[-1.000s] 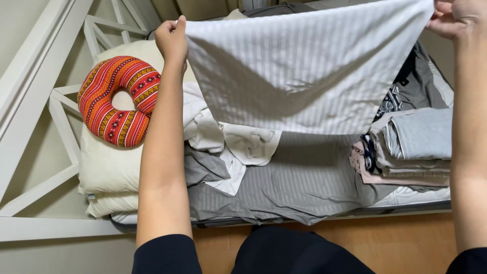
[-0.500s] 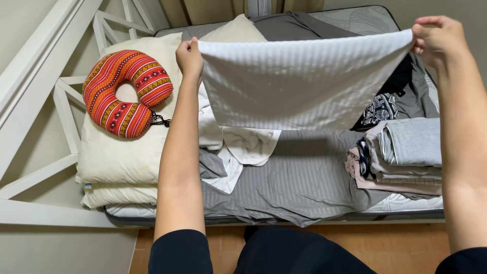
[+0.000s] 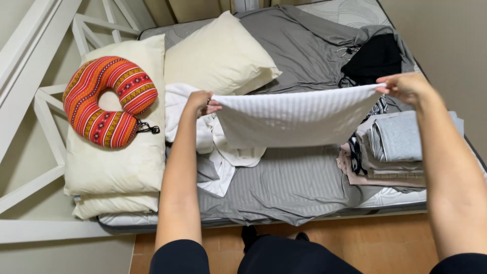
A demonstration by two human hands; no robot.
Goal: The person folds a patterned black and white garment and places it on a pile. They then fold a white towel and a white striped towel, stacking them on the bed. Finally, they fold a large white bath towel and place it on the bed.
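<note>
Hands pinch opposite corners: left hand (image 3: 202, 101) and right hand (image 3: 403, 87), fingers closed on the cloth, stretch a white ribbed fabric piece (image 3: 297, 119) taut at frame centre, above the grey bedsheet (image 3: 284, 182), keeping it flat

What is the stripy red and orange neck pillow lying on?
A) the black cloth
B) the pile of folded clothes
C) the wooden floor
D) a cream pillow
D: the neck pillow rests on top of a cream pillow at the left side of the bed, far from the folded clothes on the right.
</note>
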